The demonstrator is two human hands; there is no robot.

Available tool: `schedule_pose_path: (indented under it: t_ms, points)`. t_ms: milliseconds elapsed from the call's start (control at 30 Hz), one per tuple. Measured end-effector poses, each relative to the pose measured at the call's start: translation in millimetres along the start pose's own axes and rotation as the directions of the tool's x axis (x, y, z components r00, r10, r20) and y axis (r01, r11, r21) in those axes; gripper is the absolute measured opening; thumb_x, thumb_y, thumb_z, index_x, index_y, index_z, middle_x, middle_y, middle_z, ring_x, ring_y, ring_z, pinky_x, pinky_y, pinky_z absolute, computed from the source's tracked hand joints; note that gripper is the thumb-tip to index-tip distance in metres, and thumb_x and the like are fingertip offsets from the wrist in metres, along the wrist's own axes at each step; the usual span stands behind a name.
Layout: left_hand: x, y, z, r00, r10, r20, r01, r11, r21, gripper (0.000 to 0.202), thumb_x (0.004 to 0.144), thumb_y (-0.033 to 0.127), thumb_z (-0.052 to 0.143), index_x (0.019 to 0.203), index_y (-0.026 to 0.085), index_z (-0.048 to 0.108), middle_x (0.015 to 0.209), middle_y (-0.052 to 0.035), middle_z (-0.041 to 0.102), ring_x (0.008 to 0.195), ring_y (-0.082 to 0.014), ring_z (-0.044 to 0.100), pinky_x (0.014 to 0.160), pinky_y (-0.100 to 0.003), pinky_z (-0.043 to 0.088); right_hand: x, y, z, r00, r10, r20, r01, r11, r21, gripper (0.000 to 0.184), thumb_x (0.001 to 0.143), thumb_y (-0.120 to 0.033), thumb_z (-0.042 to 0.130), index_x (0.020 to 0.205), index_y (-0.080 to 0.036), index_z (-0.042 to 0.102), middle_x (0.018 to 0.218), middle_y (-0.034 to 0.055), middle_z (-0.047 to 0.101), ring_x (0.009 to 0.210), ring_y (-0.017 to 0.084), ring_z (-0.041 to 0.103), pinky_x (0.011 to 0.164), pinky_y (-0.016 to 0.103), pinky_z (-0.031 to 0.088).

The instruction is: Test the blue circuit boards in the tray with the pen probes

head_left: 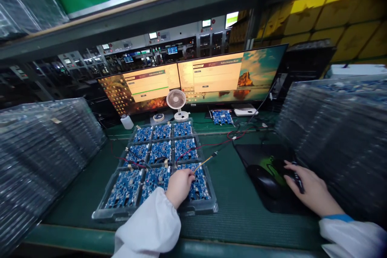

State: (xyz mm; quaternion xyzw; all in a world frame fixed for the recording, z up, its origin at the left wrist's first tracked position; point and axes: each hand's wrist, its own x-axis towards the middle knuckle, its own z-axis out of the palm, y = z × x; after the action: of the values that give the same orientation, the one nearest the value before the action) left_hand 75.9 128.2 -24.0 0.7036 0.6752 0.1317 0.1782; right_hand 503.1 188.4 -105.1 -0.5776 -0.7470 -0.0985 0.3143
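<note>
My left hand (180, 185) is closed in a pinch on the end of a thin yellow cable (203, 163), right above the front-right circuit board (200, 187). The pinched tip is hidden by my fingers. Blue circuit boards fill the compartments of a clear plastic tray (116, 214). My right hand (313, 189) is curled around a dark computer mouse (298, 180) at the right side of the black mouse pad (242, 154). A second black mouse (263, 180) lies just left of it, untouched.
Stacked clear trays stand at left (45, 149) and right (335, 125). Behind are two monitors (217, 74), a small white fan (177, 100), a white bottle (127, 121) and a separate circuit board (222, 117). Red wires (216, 144) cross the tray. A shelf (127, 18) spans overhead.
</note>
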Motion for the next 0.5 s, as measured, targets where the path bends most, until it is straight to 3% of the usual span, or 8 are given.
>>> schedule_pose_path:
  t_ms: [200,333,500]
  points:
    - [-2,0,4.0,0.998,0.058,-0.018,-0.058,0.998,-0.020,0.018,0.086,0.022,0.051,0.083,0.020,0.068,0.090,-0.0037,0.070,0.088,-0.0184,0.063,0.082,-0.027,0.045,-1,3,3,1.000,-0.020,-0.020,0.020,1.000,-0.002,0.036,0.086,-0.047,0.036,0.100,-0.020,0.054,0.108,0.0137,0.065,0.095,0.030,0.062,0.079,0.044,0.050]
    - [-4,1,8.6,0.997,0.043,-0.058,-0.046,0.997,-0.055,0.019,0.086,0.017,0.049,0.083,0.019,0.068,0.096,-0.0046,0.064,0.089,-0.0163,0.062,0.087,-0.026,0.046,3,-3,-3,0.994,-0.054,-0.094,0.055,0.998,0.005,0.033,0.086,-0.046,0.037,0.097,-0.021,0.054,0.104,0.0136,0.066,0.092,0.031,0.063,0.076,0.046,0.051]
    - [-20,-3,13.6,0.975,0.071,-0.210,-0.091,0.992,-0.088,0.024,0.085,0.016,0.049,0.104,0.020,0.063,0.114,-0.0068,0.060,0.092,-0.0155,0.065,0.090,-0.025,0.049,2,-32,-2,0.973,-0.147,-0.180,0.162,0.984,0.071,0.021,0.087,-0.042,0.041,0.102,-0.031,0.052,0.104,0.0064,0.066,0.097,0.031,0.061,0.076,0.050,0.051]
